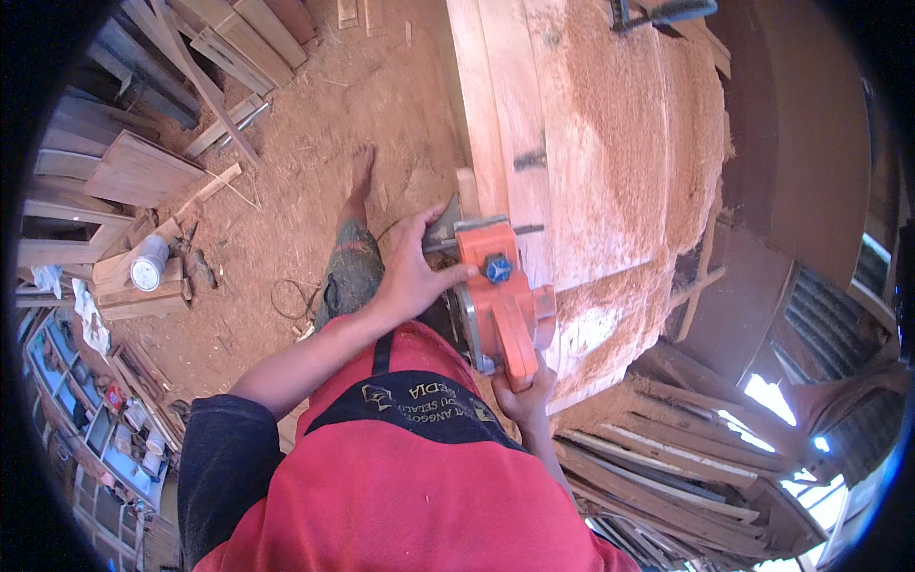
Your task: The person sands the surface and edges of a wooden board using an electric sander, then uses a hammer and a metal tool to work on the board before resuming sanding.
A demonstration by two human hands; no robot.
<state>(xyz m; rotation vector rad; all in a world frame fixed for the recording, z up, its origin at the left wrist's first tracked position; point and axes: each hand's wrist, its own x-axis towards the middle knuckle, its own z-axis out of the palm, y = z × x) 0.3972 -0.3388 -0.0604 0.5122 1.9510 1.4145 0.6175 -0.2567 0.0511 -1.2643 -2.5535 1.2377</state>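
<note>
An orange electric planer with a blue knob is held at the near left edge of a wide wooden workpiece. The planer is tilted, and its metal sole faces left. My left hand grips its front left side, the thumb lying on the orange body and the fingers reaching toward the front. Around the rear handle my right hand is closed, partly hidden by the tool. Reddish-brown shavings cover much of the wood. A dark mark or piece shows near the pale left-hand strips.
A dark clamp-like tool sits at the far end of the workpiece. Boards lean at the left, near a white tub. Stacked planks lie at the lower right. My bare foot stands on the dusty floor.
</note>
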